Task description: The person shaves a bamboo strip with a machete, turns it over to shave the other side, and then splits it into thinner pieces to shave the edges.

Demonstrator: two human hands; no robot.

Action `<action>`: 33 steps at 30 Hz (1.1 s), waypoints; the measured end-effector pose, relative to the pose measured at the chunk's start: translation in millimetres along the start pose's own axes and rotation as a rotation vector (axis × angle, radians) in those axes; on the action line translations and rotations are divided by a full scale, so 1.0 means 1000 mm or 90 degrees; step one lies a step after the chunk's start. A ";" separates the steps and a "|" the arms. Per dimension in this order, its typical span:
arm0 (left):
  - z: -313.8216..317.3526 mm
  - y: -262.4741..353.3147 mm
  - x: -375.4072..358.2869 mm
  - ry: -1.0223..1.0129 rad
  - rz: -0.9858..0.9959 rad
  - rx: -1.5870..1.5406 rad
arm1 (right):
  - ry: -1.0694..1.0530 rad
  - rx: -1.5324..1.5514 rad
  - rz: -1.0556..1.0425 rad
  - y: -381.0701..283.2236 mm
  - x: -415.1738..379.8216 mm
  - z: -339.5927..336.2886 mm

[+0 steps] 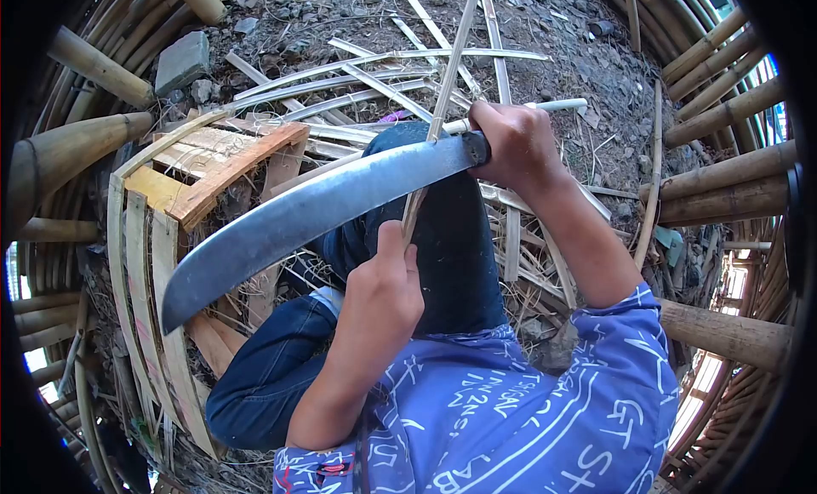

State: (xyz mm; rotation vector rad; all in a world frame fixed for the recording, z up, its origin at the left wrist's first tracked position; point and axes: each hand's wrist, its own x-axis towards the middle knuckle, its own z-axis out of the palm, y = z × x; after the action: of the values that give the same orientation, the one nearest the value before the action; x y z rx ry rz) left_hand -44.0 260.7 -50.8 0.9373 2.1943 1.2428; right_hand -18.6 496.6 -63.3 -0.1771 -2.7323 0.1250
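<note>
A large curved blade [315,213] reaches from the centre down to the left, and my right hand [517,147] is closed round its handle, which the fingers mostly hide. Behind the blade runs a thin bamboo strip [451,73], slanting up past the top edge of the view. My left hand [380,294] grips the strip's lower part below the blade, thumb along it. Blade and strip cross just above my bent knee in dark jeans [455,256]; the blade appears to touch the strip.
Split bamboo strips [374,84] lie crisscrossed on the littered ground ahead. A wooden crate [162,298] stands at the left, near a grey block [182,62]. Thick bamboo poles [723,336] line both sides.
</note>
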 end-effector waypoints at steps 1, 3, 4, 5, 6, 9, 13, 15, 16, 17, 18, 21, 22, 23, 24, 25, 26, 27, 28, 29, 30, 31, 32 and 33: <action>0.000 -0.001 -0.002 0.010 0.009 0.001 | 0.010 0.001 -0.019 0.000 0.001 -0.001; -0.001 -0.002 -0.006 0.010 0.007 0.007 | 0.022 0.002 -0.036 0.002 0.003 0.001; -0.002 -0.003 -0.009 0.013 0.005 0.012 | 0.037 -0.005 -0.020 0.007 0.004 0.002; -0.003 -0.003 -0.012 0.013 0.005 0.014 | 0.052 -0.011 -0.004 0.011 0.006 0.003; -0.004 -0.004 -0.016 0.014 -0.002 0.017 | 0.054 -0.010 -0.002 0.016 0.007 0.004; -0.008 -0.008 -0.025 0.015 -0.015 0.028 | 0.097 -0.030 -0.014 0.023 0.013 0.007; -0.013 -0.010 -0.045 -0.005 -0.077 0.045 | 0.054 -0.079 0.039 0.039 0.019 0.011; -0.015 -0.009 -0.066 -0.015 -0.083 0.088 | 0.028 -0.154 0.200 0.076 0.033 0.010; -0.016 -0.011 -0.076 -0.025 -0.111 0.057 | 0.023 -0.134 0.302 0.094 0.042 0.002; -0.018 -0.012 -0.083 -0.032 -0.137 0.026 | 0.000 -0.102 0.380 0.120 0.046 -0.003; -0.019 -0.014 -0.085 -0.033 -0.161 -0.006 | 0.024 -0.144 0.394 0.125 0.049 -0.013; -0.022 -0.017 -0.081 -0.022 -0.143 -0.046 | 0.081 -0.115 0.411 0.123 0.040 -0.022; -0.022 -0.017 -0.078 -0.017 -0.140 -0.047 | 0.065 -0.079 0.406 0.112 0.034 -0.023; -0.022 -0.016 -0.073 -0.018 -0.137 -0.047 | 0.050 -0.044 0.403 0.098 0.026 -0.025; -0.023 -0.015 -0.069 -0.024 -0.133 -0.044 | 0.091 -0.005 0.361 0.081 0.018 -0.023; -0.023 -0.013 -0.066 -0.027 -0.125 -0.036 | 0.134 0.035 0.323 0.062 0.010 -0.024; -0.024 -0.013 -0.065 -0.043 -0.147 -0.033 | 0.139 0.084 0.282 0.038 0.003 -0.027; -0.025 -0.012 -0.062 -0.060 -0.169 -0.029 | 0.144 0.132 0.241 0.016 -0.001 -0.032; -0.025 -0.011 -0.059 -0.066 -0.162 -0.020 | 0.114 0.119 0.196 0.000 -0.005 -0.035; -0.027 -0.008 -0.056 -0.078 -0.187 -0.032 | 0.081 0.109 0.152 -0.014 -0.009 -0.038; -0.028 -0.006 -0.053 -0.089 -0.213 -0.043 | 0.033 0.113 0.108 -0.026 -0.010 -0.044; -0.028 -0.004 -0.051 -0.093 -0.212 -0.034 | -0.015 0.117 0.062 -0.036 -0.011 -0.048; -0.026 -0.002 -0.048 -0.079 -0.208 -0.016 | -0.010 0.121 0.068 -0.042 -0.011 -0.047; -0.025 0.000 -0.044 -0.063 -0.202 0.000 | -0.044 0.112 0.021 -0.047 -0.010 -0.045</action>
State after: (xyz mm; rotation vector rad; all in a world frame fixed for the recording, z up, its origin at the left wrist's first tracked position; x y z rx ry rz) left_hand -30.4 214.0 -36.4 0.6054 2.1604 1.0251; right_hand 3.0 451.1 -20.6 -0.1704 -2.7698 0.3850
